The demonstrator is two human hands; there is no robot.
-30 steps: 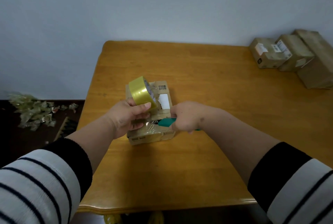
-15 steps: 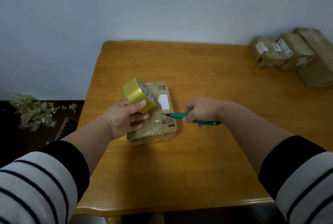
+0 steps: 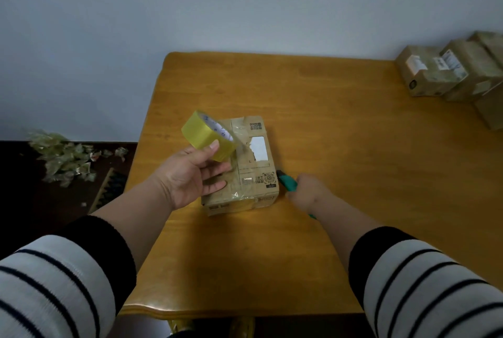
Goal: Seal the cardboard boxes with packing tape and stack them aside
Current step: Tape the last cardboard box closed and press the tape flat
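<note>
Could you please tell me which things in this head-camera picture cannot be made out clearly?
- Cutter in the head view: the right hand hides most of it, so the blade cannot be judged.
- Printing on the box: too small to read.
- Boxes at the far right: cut off by the frame edge.
- Tape roll's loose end: transparent, unclear.

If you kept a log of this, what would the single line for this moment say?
left hand: holds tape roll over box | right hand: grips green cutter beside box | table: three boxes far right

Four cardboard boxes, one tape roll, one green cutter, two hands.
</note>
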